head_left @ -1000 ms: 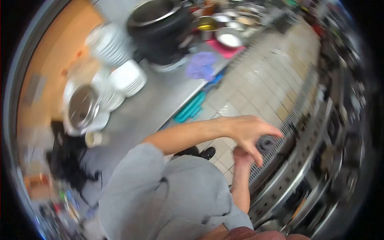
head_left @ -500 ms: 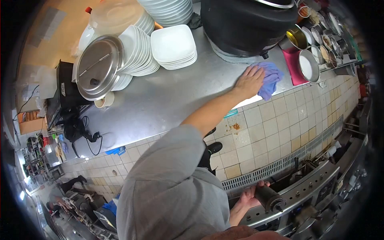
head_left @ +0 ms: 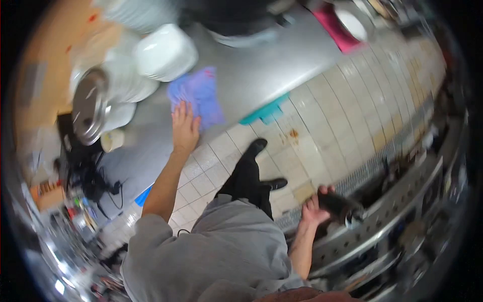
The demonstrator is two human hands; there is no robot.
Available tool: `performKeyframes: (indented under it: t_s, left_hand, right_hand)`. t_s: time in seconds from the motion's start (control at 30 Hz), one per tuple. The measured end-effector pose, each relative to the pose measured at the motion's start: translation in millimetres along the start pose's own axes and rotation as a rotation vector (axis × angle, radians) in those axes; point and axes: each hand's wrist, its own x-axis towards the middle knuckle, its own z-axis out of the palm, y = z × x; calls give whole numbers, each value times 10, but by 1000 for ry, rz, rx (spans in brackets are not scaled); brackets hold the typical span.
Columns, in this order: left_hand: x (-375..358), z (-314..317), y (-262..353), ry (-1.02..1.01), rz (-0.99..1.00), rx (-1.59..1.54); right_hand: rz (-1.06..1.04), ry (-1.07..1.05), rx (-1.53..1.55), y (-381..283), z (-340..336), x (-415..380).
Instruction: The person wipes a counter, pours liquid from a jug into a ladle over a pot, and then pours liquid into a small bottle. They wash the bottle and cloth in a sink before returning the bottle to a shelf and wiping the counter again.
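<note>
My left hand lies flat on a purple-blue cloth, fingers stretched out, pressing it to the steel counter near its front edge. Just beyond the cloth stands a stack of square white dishes. Off to the other side and lower down, my right hand is wrapped around a dark cylindrical bottle. Its narrow-tipped end points away from the palm, and motion blur hides its details.
More white plates and a round metal lid crowd the counter's left. A black pot stands at the back, with a pink cloth farther right. Behind my right hand runs a stove front. Brown bits lie on the tiled floor.
My left hand and the cloth have moved left along the counter, from beside the black pot to the stacked dishes. The view has turned. My right hand still grips the bottle.
</note>
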Motion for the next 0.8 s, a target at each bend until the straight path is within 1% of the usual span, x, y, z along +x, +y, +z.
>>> performKeyframes:
  t_s: [0.07,0.1,0.17,0.2,0.27,0.3,0.33,0.37,0.4,0.47,0.5,0.63,0.7,0.8]
  left_hand:
    - [146,43,349,30,156,-150]
    - [212,60,587,-1,196,-165]
    - [280,94,1121,22,423,-394]
    - [261,182,1344,-3,451,-394]
    - [184,414,1773,-161,498,-647]
    - [179,593,1998,-184,520,-645]
    - [186,797,2241,-322,430,-724]
    - [178,1024,2401,-465,334,-796]
    - [178,1387,2459,-486,359,-794]
    - [90,2309,2501,-691,201,-845]
    - [60,2718,2509,-689,232,-746]
    - [-51,4067,2582,-814,301,-589]
    - [-139,4598,2671,-783,477,-480]
    - [-180,5387,2726,-806,472,-354]
  right_hand:
    - [-38,10,55,-21,-80,-71]
    - [-54,-17,70,-73,-218,-112]
    - [-126,27,82,-205,-432,-224]
    - [-158,61,83,-259,-560,-268]
    - [-219,67,101,-321,-811,-335]
    - [-243,55,95,-344,-954,-353]
    - [-270,35,87,-380,-1108,-329]
    - [-291,9,93,-396,-1273,-315]
    - [-319,16,104,-400,-1468,-280]
    - [-387,-5,151,-401,-1858,-309]
    - [-418,-2,170,-370,-2072,-314]
    - [-484,22,211,-308,-2687,-306]
    - [-514,58,227,-310,-2966,-359]
    - [-544,100,212,-327,-3339,-446]
